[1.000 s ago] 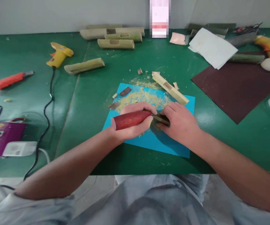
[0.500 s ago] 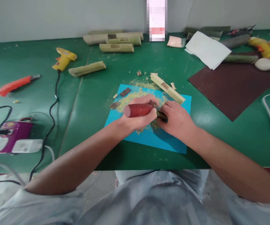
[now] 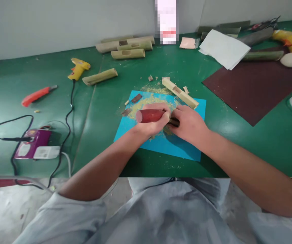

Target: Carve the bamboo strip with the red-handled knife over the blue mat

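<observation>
My left hand is wrapped around a red wooden tool handle held level over a blue sheet. My right hand is closed on a small dark piece right at the handle's working end; the tool's tip is hidden between my fingers. Yellowish shavings cover the sheet behind my hands. A pale cut bamboo strip with a slot lies just beyond my right hand. Two small dark chips rest on the sheet's left side.
On the green table lie several bamboo tubes, a yellow glue gun with black cord, an orange utility knife and a purple box. Dark sandpaper, white paper and another glue gun sit right.
The red handle has turned more end-on and both hands have drawn closer together over the shavings. The view has shifted, so everything sits further right and lower on the table.
</observation>
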Available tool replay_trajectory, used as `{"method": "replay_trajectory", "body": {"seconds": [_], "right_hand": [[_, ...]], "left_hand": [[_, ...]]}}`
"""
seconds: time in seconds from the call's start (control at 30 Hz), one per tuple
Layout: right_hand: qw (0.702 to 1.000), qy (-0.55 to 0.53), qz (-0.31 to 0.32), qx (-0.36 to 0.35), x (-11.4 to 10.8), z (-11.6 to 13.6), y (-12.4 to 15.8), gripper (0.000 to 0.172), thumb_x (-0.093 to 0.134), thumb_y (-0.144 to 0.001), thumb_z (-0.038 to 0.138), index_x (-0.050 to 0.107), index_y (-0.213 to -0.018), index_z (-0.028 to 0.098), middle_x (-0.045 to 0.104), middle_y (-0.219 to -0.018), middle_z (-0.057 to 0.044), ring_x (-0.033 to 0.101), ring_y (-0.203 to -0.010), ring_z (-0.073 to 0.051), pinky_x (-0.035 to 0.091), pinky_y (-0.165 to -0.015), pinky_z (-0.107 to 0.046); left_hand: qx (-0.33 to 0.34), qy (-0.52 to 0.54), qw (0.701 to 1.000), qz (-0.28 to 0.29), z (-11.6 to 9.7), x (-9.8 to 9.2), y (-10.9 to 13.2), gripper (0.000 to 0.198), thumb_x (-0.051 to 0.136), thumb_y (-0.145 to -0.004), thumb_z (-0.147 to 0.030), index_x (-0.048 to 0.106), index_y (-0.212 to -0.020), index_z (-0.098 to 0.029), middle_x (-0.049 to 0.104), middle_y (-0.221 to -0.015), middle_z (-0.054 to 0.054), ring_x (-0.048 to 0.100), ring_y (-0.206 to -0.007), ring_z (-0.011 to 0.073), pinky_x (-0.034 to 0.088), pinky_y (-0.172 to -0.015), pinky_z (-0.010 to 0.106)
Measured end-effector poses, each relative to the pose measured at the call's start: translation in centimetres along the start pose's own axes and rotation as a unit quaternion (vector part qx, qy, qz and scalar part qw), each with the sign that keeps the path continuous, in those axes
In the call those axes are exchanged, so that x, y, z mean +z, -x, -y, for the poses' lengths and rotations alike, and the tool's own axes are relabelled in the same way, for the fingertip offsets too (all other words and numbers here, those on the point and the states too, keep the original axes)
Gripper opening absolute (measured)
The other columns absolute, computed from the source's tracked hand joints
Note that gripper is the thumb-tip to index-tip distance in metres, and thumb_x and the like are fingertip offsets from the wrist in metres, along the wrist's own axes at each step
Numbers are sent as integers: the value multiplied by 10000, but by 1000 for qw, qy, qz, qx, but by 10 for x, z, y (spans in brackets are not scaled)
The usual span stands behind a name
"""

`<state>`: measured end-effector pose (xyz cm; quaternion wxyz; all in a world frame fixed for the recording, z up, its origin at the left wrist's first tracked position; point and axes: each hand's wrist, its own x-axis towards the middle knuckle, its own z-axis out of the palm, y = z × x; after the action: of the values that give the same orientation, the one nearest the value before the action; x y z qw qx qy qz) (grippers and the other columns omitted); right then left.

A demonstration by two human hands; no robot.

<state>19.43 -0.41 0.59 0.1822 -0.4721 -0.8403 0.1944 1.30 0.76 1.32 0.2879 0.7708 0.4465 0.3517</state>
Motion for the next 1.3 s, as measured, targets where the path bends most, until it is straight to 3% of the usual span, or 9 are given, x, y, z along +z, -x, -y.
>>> {"method": "replay_trajectory", "body": {"seconds": [0.23,0.7,0.77,0.87,0.93,1.0,1.07,1.17,1.3], "right_hand": [[1000,-4,20,18,-3,1,-1,157,676,-858,271,586,-754,195,586,-828,-57,513,-845,-210,339,-713,-347],[999,34,-9,-19,2,0,2,104,661,-852,280,650,-866,178,644,-896,-101,543,-872,-244,405,-755,-371],[1000,14,-21,-7,1,0,2,86,654,-843,265,636,-844,181,641,-895,-97,547,-865,-236,408,-746,-365],[996,-59,-63,37,-4,0,2,110,664,-842,287,623,-837,186,631,-857,-71,547,-808,-207,409,-710,-348],[984,-131,-96,73,-6,0,2,147,686,-839,332,625,-854,198,618,-805,-34,535,-740,-177,405,-669,-329],[967,-198,-125,97,-6,1,3,178,703,-828,369,635,-872,211,613,-774,-5,526,-690,-155,407,-638,-312],[954,-244,-138,105,-5,1,3,199,717,-815,389,644,-877,215,621,-769,6,534,-672,-144,426,-634,-307],[945,-274,-142,110,-1,2,1,214,729,-807,394,653,-898,216,636,-768,10,537,-658,-137,449,-629,-303],[957,-228,-146,99,0,7,0,220,759,-776,348,651,-917,218,644,-786,1,560,-680,-148,464,-637,-310]], "left_hand": [[-20,24,999,-26,-1,-1,-3,199,513,-821,-266,579,-638,-224,632,-667,5,585,-648,165,499,-650,319],[-46,74,996,-20,-4,-4,0,189,561,-798,-256,624,-625,-218,645,-669,18,576,-655,166,486,-656,327],[-51,80,992,-79,-7,-6,3,200,575,-861,-289,669,-698,-222,638,-669,14,590,-666,169,491,-675,335],[-47,88,965,-244,-11,-12,4,216,623,-952,-425,706,-880,-239,643,-719,0,611,-713,160,493,-732,345],[-40,94,938,-331,-10,-17,0,267,687,-935,-510,684,-935,-243,654,-767,-14,616,-742,145,487,-749,336],[-58,121,918,-374,-4,-20,-4,314,729,-903,-539,658,-926,-234,651,-762,-23,607,-716,127,478,-712,312],[-101,161,909,-372,4,-21,-8,336,742,-883,-544,640,-885,-224,646,-722,-22,586,-654,115,466,-650,290],[-160,207,913,-311,9,-17,-9,360,773,-833,-545,625,-847,-217,643,-674,-18,568,-597,112,465,-600,273],[-173,254,915,-263,4,-9,-8,367,841,-750,-494,624,-829,-209,604,-668,-29,546,-585,105,462,-578,257]]}}
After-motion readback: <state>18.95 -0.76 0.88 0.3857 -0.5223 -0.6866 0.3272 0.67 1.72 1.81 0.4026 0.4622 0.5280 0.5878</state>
